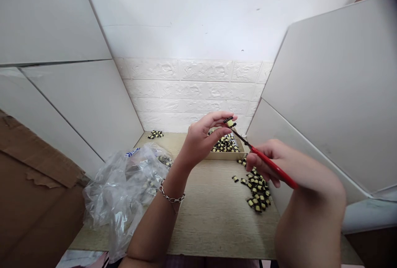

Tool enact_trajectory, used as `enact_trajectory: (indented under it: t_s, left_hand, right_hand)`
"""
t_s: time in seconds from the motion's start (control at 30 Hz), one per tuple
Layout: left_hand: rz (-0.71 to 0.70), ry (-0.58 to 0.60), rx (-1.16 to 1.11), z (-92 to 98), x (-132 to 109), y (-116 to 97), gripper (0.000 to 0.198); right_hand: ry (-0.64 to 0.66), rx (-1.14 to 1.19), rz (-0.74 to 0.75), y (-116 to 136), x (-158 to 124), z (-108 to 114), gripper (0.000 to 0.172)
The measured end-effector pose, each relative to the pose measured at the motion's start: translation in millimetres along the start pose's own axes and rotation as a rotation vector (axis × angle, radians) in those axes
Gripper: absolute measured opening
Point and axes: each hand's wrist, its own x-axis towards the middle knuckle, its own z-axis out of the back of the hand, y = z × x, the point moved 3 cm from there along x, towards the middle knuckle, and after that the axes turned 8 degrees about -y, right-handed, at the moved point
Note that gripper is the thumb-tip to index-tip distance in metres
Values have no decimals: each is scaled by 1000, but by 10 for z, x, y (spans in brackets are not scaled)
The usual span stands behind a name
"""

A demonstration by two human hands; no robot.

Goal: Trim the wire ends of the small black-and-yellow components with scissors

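Note:
My left hand (206, 135) pinches a small black and yellow coil-like part (230, 122) between thumb and fingers, raised above the box. Red-handled scissors (269, 164) are gripped in my right hand (269, 158). Their dark blade tips reach up to the part and seem to touch it or lie just beside it. Below my hands, a shallow tan box (223, 156) holds many similar black and yellow parts (226, 144). Another loose pile of these parts (259, 191) lies on the table under and in front of my right hand.
A crumpled clear plastic bag (124, 193) with some parts inside lies on the left of the table (217, 218). A small cluster of parts (155, 134) sits at the back left. White panels (325, 94) stand on both sides, with brown cardboard (34, 177) at far left.

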Motion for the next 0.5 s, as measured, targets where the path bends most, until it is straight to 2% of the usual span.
enact_trajectory:
  t_s: [0.5]
  left_hand:
    - [-38, -80, 2, 29, 17, -10, 27]
  right_hand:
    - [-7, 46, 26, -6, -22, -21, 45]
